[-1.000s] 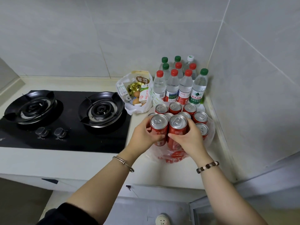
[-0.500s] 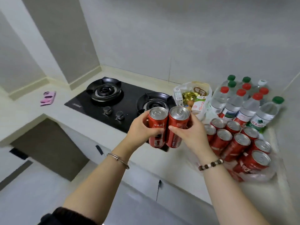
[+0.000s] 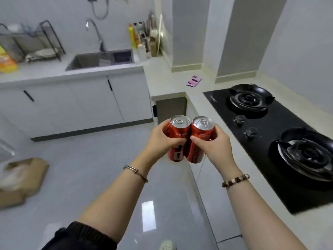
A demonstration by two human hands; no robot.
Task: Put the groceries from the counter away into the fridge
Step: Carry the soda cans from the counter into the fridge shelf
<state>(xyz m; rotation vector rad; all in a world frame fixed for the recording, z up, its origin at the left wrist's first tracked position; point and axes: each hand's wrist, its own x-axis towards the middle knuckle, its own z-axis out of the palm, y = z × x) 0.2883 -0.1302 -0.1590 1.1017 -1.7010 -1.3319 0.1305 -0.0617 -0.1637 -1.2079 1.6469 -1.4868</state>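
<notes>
One orange and yellow bag (image 3: 7,63) lies at the far left edge of the counter (image 3: 162,76), next to a black wire dish rack (image 3: 48,33). Below them, an open cardboard box (image 3: 27,177) sits on the grey floor (image 3: 90,159). Further right, a steel sink (image 3: 86,60) is set into the counter with a curved tap (image 3: 96,33) behind it. A yellow bottle (image 3: 133,36) stands in the corner among other blurred containers. In the middle, held up over the floor and just off the counter's edge, the left hand (image 3: 160,141) wraps fingers and thumb around the left can (image 3: 179,127); a metal bangle (image 3: 136,173) circles that wrist. The right can (image 3: 201,129) touches it side by side and is gripped the same way by the right hand (image 3: 216,147), which wears a bead bracelet (image 3: 235,180). Both cans are red and close to upright, with their silver tops and pull tabs facing up. Beyond them, a pink phone (image 3: 193,80) lies flat on the counter. At the right, a black stove (image 3: 270,159) is set into the counter, with two burners and two knobs (image 3: 239,119) near its front edge.
</notes>
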